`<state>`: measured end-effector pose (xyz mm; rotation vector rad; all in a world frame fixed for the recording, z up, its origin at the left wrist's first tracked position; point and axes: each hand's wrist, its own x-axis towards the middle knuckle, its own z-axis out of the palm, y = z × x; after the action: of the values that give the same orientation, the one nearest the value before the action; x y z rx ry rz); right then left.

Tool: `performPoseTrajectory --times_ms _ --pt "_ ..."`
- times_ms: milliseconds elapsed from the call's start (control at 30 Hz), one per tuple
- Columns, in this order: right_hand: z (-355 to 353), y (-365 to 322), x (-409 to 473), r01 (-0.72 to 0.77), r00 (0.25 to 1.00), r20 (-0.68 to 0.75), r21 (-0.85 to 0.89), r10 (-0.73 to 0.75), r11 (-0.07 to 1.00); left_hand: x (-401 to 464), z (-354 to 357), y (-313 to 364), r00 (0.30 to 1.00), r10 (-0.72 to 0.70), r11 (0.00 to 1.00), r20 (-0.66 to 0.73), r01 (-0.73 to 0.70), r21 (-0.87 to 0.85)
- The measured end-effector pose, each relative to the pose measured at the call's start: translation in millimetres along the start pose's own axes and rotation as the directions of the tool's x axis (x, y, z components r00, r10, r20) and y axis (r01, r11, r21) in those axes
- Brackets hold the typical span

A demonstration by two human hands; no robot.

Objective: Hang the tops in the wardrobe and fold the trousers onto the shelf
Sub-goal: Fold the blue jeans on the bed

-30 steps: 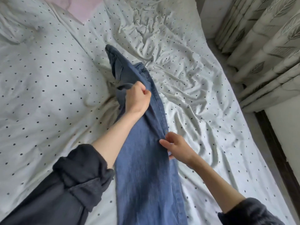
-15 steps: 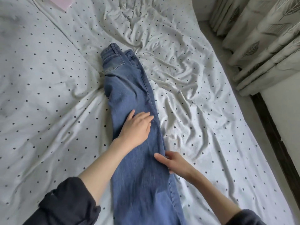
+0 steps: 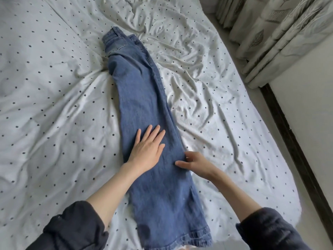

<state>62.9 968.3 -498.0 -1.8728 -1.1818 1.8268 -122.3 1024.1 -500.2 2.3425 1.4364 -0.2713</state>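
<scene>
A pair of blue jeans (image 3: 144, 98) lies lengthwise on the bed, folded leg over leg, waistband at the far end and hems near me. My left hand (image 3: 146, 147) presses flat on the denim at mid-leg, fingers straight and spread. At the jeans' right edge my right hand (image 3: 193, 164) touches the fabric, its thumb on top of the cloth; its fingertips are hidden at the edge. No tops, wardrobe or shelf are in view.
The bed carries a rumpled white sheet with dark dots (image 3: 207, 87) and a puffy duvet (image 3: 45, 78) at the left. Patterned curtains (image 3: 266, 29) hang at the upper right, above a dark floor strip (image 3: 295, 147) along the wall.
My left hand let go of the bunched upper jeans and slid flat down the leg toward me. The jeans now lie smoothed out. My right hand stayed at the right edge.
</scene>
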Motion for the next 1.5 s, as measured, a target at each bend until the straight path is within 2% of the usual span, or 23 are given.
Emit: performPoseTrajectory --times_ms 100,200,333,467,533,633,733,833,900,933,1000,1033,1100,1233,1333,1500 --pt "2 12 -12 -0.039 0.997 -0.076 -0.217 0.023 0.975 -24 19 18 1.000 0.007 1.000 -0.018 -0.006 0.002" --pt "3 19 -20 -0.004 0.994 -0.104 -0.245 -0.022 0.969 -43 39 34 0.997 -0.041 0.998 -0.073 0.045 0.052" --pt "4 36 -31 0.017 1.000 0.002 -0.171 -0.017 0.985 -58 49 43 0.987 -0.099 0.992 -0.126 0.108 0.066" --pt "8 63 -38 -0.091 0.988 0.089 -0.325 0.126 0.941 -70 64 42 0.993 -0.091 0.987 -0.071 0.099 0.128" --pt "12 67 -42 -0.100 0.983 0.107 -0.381 0.152 0.919 -74 73 44 0.992 -0.100 0.985 -0.077 0.110 0.134" --pt "15 74 -46 -0.122 0.961 0.196 -0.331 0.195 0.936 -82 78 51 0.988 -0.117 0.987 -0.100 0.127 0.095" --pt "16 87 -51 -0.167 0.938 0.216 -0.407 0.273 0.898 -95 79 53 0.982 -0.114 0.990 -0.148 0.124 0.059" --pt "17 95 -56 -0.212 0.943 0.153 -0.411 0.297 0.886 -108 78 44 0.932 -0.219 0.975 -0.289 0.196 -0.107" --pt "16 95 -60 -0.233 0.943 0.136 -0.382 0.304 0.894 -115 75 37 0.843 -0.400 0.891 -0.360 0.264 -0.370" --pt "16 96 -60 -0.242 0.941 0.141 -0.351 0.306 0.905 -119 77 32 0.799 -0.511 0.790 -0.317 0.291 -0.539" --pt "17 97 -63 -0.255 0.939 0.159 -0.277 0.306 0.926 -124 82 25 0.756 -0.643 0.529 -0.120 0.326 -0.783" --pt "17 96 -63 -0.254 0.941 0.156 -0.255 0.299 0.933 -126 84 22 0.745 -0.665 0.427 -0.042 0.334 -0.841" --pt "17 95 -62 -0.259 0.945 0.132 -0.249 0.298 0.933 -129 83 20 0.739 -0.669 0.307 0.077 0.369 -0.878" --pt "18 91 -63 -0.312 0.931 0.106 -0.269 0.350 0.911 -135 77 23 0.796 -0.567 0.219 0.212 0.394 -0.893" --pt "15 86 -71 -0.327 0.933 0.069 -0.251 0.354 0.911 -147 68 29 0.833 -0.483 0.226 0.269 0.416 -0.881" --pt "2 80 -82 -0.328 0.942 -0.043 -0.320 0.332 0.889 -167 65 55 0.842 -0.304 0.152 0.446 0.505 -0.850"
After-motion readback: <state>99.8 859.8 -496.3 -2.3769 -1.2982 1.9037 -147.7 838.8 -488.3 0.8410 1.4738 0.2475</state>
